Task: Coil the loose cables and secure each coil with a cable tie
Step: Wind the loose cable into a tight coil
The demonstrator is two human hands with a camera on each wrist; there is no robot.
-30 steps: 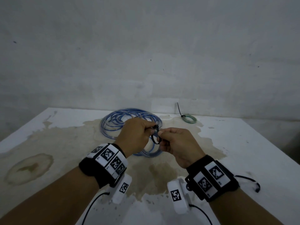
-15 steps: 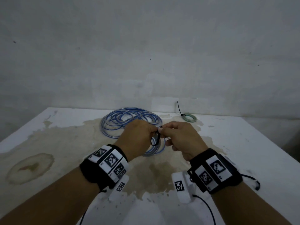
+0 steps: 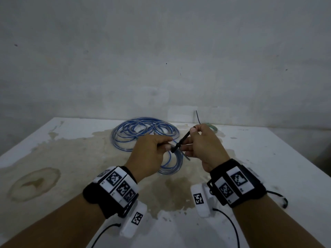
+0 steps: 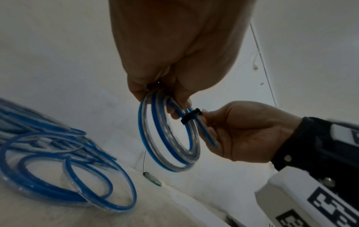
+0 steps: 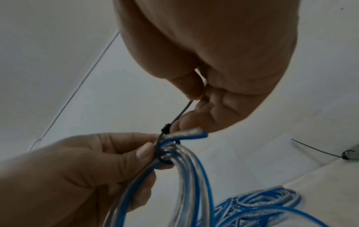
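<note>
Stained table (image 3: pixel 268 158); wrist-only: cable tie (image 4: pixel 191 116) around coil (image 4: pixel 169 138)

a stained white table (image 3: pixel 71 158) carries loose blue cable (image 3: pixel 143 129) and a tied green coil (image 3: pixel 213 127).

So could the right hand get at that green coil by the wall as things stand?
Probably not yet. The right hand pinches the cable tie tail on the blue coil that the left hand holds. The green coil lies uncovered just beyond it.
</note>
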